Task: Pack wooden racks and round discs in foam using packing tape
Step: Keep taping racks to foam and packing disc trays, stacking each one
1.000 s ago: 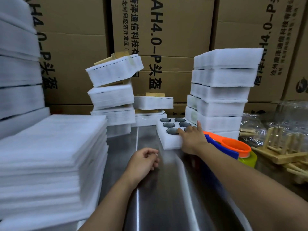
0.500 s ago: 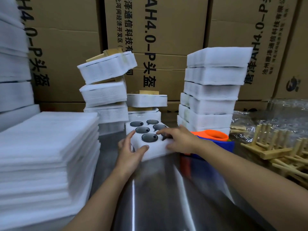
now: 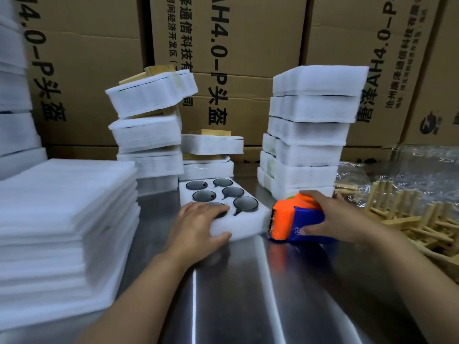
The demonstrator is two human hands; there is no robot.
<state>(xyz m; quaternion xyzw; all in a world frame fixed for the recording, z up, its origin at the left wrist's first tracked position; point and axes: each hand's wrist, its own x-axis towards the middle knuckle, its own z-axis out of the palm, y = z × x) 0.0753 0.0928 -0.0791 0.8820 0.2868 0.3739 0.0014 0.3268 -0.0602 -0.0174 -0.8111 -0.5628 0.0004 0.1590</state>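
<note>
On steel table [image 3: 248, 294] — right hand [image 3: 340, 217] now off foam tray [image 3: 248, 222], fingers curled round tape dispenser [image 3: 298, 222]; left hand [image 3: 198, 227] pinching tray corner

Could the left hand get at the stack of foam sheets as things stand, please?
Probably yes: the foam sheets lie just left of the left hand, nothing between, though it holds the foam tray.

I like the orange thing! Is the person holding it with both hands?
No, only the right hand grips the orange and blue tape dispenser; the left hand holds the foam tray.
</note>
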